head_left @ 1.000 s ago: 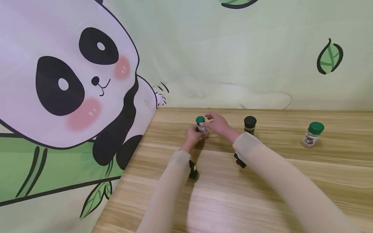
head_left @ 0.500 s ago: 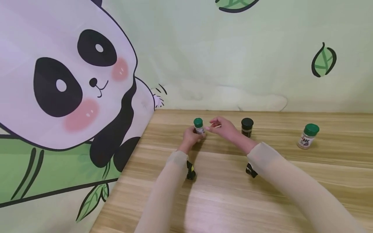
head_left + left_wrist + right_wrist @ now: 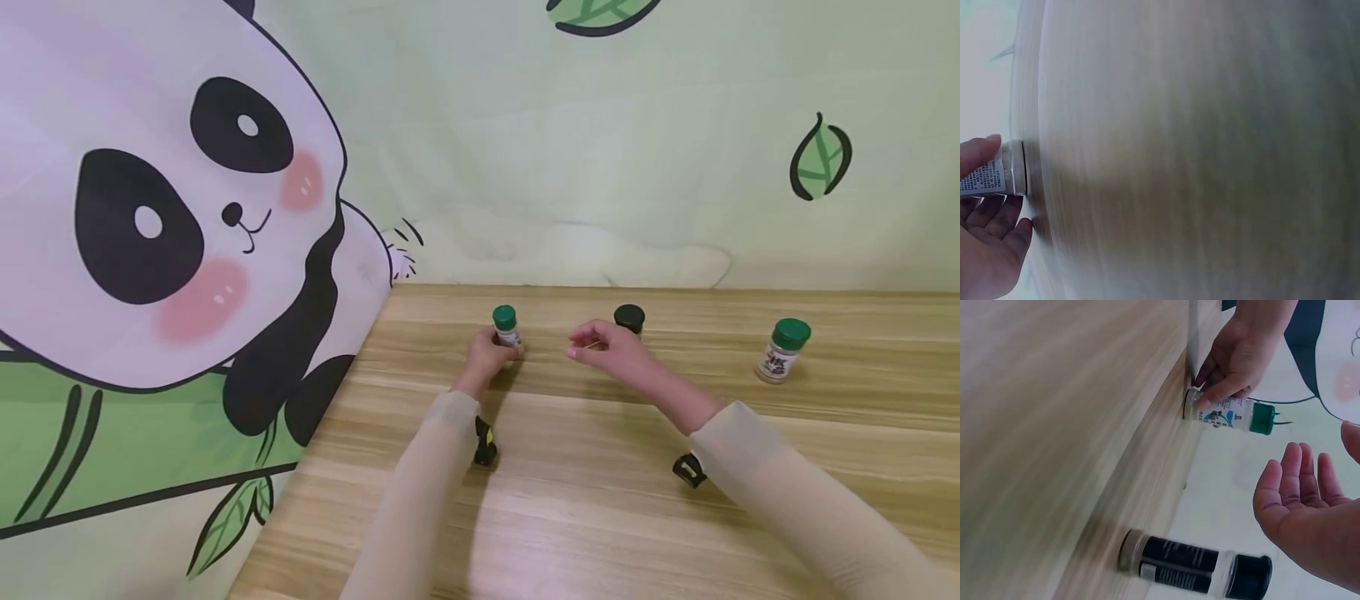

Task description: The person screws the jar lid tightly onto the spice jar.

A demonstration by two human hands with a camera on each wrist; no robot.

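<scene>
In the head view my left hand (image 3: 487, 360) grips a small seasoning jar (image 3: 507, 327) with a green cap. The jar stands upright at the back left of the table; the left wrist view shows my thumb and fingers around its labelled lower body (image 3: 988, 178). To the right of it hovers my right hand (image 3: 611, 346), above the table, its fingers loosely bent and apart from the thumb. Nothing shows between those fingers in the right wrist view. Behind this hand a black-capped jar (image 3: 629, 319) is partly hidden; its dark label (image 3: 1179, 564) shows in the right wrist view.
Another green-capped jar (image 3: 783, 350) stands on the right side of the wooden table (image 3: 585, 508). A wall covering (image 3: 525, 150) printed with a panda and leaves rises along the table's back and left edges.
My right hand has left the green cap and moved to the right, now partly in front of the black-capped jar. The left hand keeps its grip. The head view has shifted slightly.
</scene>
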